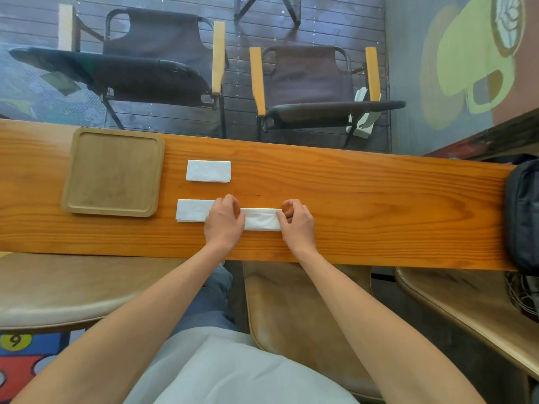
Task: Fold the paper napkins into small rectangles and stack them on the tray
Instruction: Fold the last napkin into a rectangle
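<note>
A long white napkin strip point(261, 219) lies across the wooden table point(379, 199) in front of me. My left hand point(224, 218) presses flat on its middle. My right hand point(296, 218) pinches the strip's right end, which is curled up slightly. The strip's left part point(194, 210) shows beyond my left hand. A folded white napkin rectangle point(208, 170) lies farther back. The square wooden tray point(113, 172) sits at the left with nothing on it.
A dark bag point(523, 214) rests on the table's right end. Two folding chairs point(315, 88) stand beyond the far edge. Padded seats point(291, 316) are below the near edge.
</note>
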